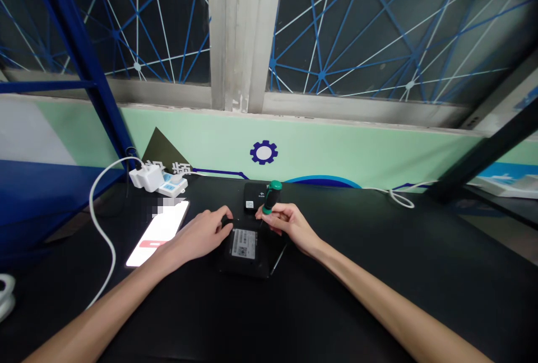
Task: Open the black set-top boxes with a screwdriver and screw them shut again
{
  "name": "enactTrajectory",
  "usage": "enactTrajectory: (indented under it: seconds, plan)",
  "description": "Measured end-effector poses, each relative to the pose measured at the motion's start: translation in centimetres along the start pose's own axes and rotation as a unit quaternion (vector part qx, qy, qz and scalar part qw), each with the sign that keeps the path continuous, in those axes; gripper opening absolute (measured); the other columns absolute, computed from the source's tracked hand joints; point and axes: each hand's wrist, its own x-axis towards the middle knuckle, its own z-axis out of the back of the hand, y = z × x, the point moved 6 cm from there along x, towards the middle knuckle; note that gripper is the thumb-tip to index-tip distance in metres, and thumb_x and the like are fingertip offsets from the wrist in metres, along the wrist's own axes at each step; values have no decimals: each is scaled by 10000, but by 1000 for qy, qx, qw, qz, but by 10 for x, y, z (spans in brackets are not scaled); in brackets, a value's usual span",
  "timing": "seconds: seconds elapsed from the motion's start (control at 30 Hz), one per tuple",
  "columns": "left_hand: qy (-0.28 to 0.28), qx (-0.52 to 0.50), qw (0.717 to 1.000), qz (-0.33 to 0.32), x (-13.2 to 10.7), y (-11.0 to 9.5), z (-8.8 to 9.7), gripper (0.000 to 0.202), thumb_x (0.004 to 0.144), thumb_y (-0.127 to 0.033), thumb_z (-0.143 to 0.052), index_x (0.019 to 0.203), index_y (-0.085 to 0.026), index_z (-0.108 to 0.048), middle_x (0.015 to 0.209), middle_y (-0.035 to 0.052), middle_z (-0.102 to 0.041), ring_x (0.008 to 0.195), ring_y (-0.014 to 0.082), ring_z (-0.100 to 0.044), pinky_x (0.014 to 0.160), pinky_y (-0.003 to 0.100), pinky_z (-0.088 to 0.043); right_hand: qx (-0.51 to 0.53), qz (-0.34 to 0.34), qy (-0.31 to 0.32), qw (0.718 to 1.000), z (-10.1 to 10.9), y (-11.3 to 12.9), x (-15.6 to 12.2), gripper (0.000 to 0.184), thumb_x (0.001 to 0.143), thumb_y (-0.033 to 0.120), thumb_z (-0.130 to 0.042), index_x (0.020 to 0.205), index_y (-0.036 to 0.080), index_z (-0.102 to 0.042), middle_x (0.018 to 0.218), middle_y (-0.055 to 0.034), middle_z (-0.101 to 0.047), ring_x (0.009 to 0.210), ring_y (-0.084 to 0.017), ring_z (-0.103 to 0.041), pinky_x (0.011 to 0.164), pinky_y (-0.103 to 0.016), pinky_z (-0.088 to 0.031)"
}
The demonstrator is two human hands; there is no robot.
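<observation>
A flat black box (246, 251) with a white label lies on the black table (378, 273) in front of me. My left hand (202, 234) rests on its left edge, fingers curled against the top corner. My right hand (288, 223) is closed round a screwdriver (271, 196) with a green and black handle, held upright with its tip down at the box's upper right corner. A smaller black box (253, 196) with a small white sticker sits just behind.
A lit phone (159, 231) lies to the left of the box. Behind it a white charger and power strip (157, 181) trail a white cable (98, 228) across the table. Another white cable (399, 198) lies at the back right. A thin rod (278, 259) lies by the box.
</observation>
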Motion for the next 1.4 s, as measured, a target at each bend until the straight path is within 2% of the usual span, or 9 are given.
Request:
enactTrajectory:
  seconds: [0.1,0.27,0.5,0.73,0.93,1.17,1.33,1.4]
  plan:
    - [2,0,1000,2,1,1,-1,324,969,-469,-358,1145,-261,-532,608,-38,-597,592,202,-593,569,286,-340,-9,17,3,1000,0,1,0,334,820,504,-734,864,177,-783,870,-35,-622,552,-80,-388,483,-245,-288]
    - [-5,5,1000,1,1,0,0,318,966,-473,-364,1133,-266,-538,619,-22,-599,731,236,-626,590,288,-349,-17,1,-3,1000,3,-4,0,351,828,504,-727,919,170,-788,824,-44,-654,553,-92,-390,489,-249,-288]
    - [-1,5,1000,6,1,-1,1,320,958,-471,-368,1130,-263,-540,614,-21,-601,741,238,-622,597,291,-352,6,-9,10,1000,-2,1,1,394,828,487,-734,1060,170,-695,815,-45,-714,526,-86,-418,480,-230,-299]
    - [5,-6,1000,8,0,-1,0,333,958,-474,-369,1148,-258,-535,619,-31,-602,633,205,-607,585,289,-357,16,-12,14,1000,-2,1,0,383,837,481,-725,1031,168,-621,888,-83,-771,510,-93,-453,488,-237,-324]
    - [-1,0,1000,5,0,-2,1,334,959,-483,-362,1135,-262,-541,632,-17,-608,716,227,-621,583,286,-354,20,-17,22,999,-2,-1,0,372,838,482,-725,983,152,-634,944,-125,-778,522,-99,-454,480,-244,-299]
    - [-2,-4,1000,1,1,2,-1,332,962,-486,-368,1146,-266,-537,629,-30,-602,645,208,-608,589,293,-359,14,-13,16,1000,-2,1,0,364,820,504,-734,885,148,-693,935,-110,-758,550,-101,-440,484,-244,-302]
    - [-1,-4,1000,-2,1,2,-1,326,967,-486,-365,1137,-267,-537,619,-34,-602,633,208,-598,581,288,-342,-7,-15,10,1000,0,-1,0,363,824,495,-733,933,150,-768,677,-25,-628,558,-108,-409,492,-246,-278]
    - [3,-3,1000,1,1,1,-1,325,968,-481,-362,1140,-266,-535,618,-33,-602,640,211,-598,587,289,-344,1,-15,10,1000,1,-2,0,350,818,491,-741,927,160,-774,706,-23,-623,558,-102,-401,495,-247,-274]
